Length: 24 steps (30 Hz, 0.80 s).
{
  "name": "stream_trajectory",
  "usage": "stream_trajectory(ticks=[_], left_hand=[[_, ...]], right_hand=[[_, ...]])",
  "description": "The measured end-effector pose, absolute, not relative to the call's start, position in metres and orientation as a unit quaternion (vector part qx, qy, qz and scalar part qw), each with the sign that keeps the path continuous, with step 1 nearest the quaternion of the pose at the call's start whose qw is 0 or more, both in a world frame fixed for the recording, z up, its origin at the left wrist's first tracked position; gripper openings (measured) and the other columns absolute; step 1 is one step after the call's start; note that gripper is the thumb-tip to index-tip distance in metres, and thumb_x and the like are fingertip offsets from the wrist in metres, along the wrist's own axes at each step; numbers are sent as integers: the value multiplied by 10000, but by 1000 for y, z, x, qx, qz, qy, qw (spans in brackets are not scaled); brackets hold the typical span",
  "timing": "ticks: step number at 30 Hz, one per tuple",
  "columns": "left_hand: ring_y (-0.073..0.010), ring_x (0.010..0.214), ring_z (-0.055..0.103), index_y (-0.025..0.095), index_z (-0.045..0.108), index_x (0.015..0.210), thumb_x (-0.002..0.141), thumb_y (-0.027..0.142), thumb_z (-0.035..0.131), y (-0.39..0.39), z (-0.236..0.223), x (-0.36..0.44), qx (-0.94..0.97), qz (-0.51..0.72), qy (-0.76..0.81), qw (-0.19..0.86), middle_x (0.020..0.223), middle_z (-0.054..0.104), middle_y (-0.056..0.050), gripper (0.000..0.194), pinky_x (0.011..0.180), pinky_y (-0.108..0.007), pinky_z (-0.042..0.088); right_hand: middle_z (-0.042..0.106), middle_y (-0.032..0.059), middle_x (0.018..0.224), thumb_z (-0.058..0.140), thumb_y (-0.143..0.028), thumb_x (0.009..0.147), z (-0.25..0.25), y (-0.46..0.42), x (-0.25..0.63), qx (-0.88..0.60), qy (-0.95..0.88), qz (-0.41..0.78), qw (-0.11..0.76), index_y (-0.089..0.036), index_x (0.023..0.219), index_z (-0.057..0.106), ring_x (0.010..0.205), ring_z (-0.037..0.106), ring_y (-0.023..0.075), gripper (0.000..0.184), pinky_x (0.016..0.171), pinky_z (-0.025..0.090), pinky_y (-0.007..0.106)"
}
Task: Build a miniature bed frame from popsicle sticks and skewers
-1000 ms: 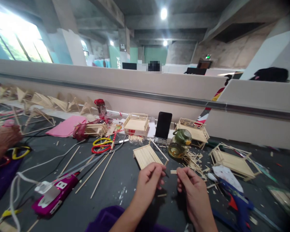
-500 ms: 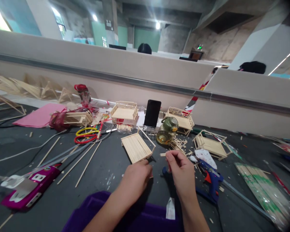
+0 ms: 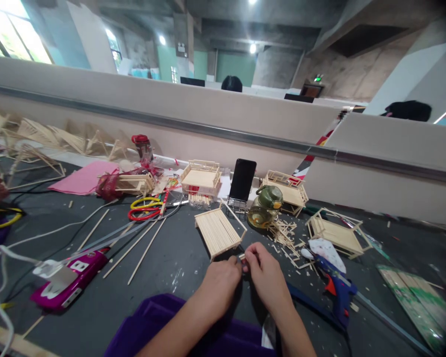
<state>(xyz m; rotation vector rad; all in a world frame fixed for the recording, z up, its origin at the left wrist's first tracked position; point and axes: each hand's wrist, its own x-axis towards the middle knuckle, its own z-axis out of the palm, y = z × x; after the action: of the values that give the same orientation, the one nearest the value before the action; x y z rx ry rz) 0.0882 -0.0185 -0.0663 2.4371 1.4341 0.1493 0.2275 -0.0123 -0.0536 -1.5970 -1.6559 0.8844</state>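
My left hand [image 3: 222,283] is closed, fingers curled down near the tabletop; what it holds, if anything, is hidden. Right beside it, my right hand [image 3: 265,275] pinches a short wooden stick [image 3: 242,257], of which only a small end shows. The fingertips of both hands nearly meet. Just beyond them lies a small slatted wooden panel [image 3: 218,230] with thin sticks rising at its far and right edges. To the right of my right hand lies a blue hot glue gun [image 3: 336,287] with a red trigger.
Behind the panel stand a phone [image 3: 242,181] on a wire holder and a green-lidded bottle [image 3: 268,206], with cut stick pieces [image 3: 288,235] scattered nearby. Several small wooden frames [image 3: 336,230] line the back. Scissors [image 3: 145,208] and a purple power strip [image 3: 72,280] lie left.
My right hand has come down and left, bringing the short stick close to my left hand. The whole view has shifted, with things appearing further right and slightly lower.
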Motion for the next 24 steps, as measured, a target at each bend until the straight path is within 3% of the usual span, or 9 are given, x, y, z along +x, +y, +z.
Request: stream_trajectory(ticks=[7, 16, 20, 24], left_hand=[[-224, 916, 657, 185, 638, 1003, 813, 25, 443, -27, -40, 77, 847, 118, 482, 191, 960, 694, -88, 316, 800, -309, 482], [-209, 957, 628, 215, 641, 984, 846, 68, 441, -27, -33, 67, 824, 197, 488, 208, 1101, 665, -64, 284, 796, -306, 466], [-197, 814, 628, 215, 638, 913, 895, 176, 454, -21, -33, 67, 777, 240, 532, 237, 919, 686, -51, 189, 702, -289, 442], [-166, 720, 594, 207, 624, 828, 904, 279, 483, -14, -36, 67, 686, 374, 544, 305, 782, 656, -23, 176, 634, -254, 436]], right_hand=[[694, 45, 827, 391, -441, 928, -68, -9, 222, -551, -613, 386, 414, -234, 832, 510, 753, 664, 199, 257, 634, 493, 279], [678, 33, 835, 412, -487, 931, -72, -5, 210, -516, -619, 408, 429, -216, 850, 532, 742, 631, 181, 307, 645, 468, 254], [631, 1, 710, 432, -428, 927, -68, -5, 221, -552, -647, 363, 380, -213, 807, 559, 653, 583, 170, 277, 610, 422, 248], [635, 0, 685, 473, -318, 909, -62, -10, 227, -610, -698, 245, 283, -220, 761, 577, 648, 579, 173, 206, 612, 366, 249]])
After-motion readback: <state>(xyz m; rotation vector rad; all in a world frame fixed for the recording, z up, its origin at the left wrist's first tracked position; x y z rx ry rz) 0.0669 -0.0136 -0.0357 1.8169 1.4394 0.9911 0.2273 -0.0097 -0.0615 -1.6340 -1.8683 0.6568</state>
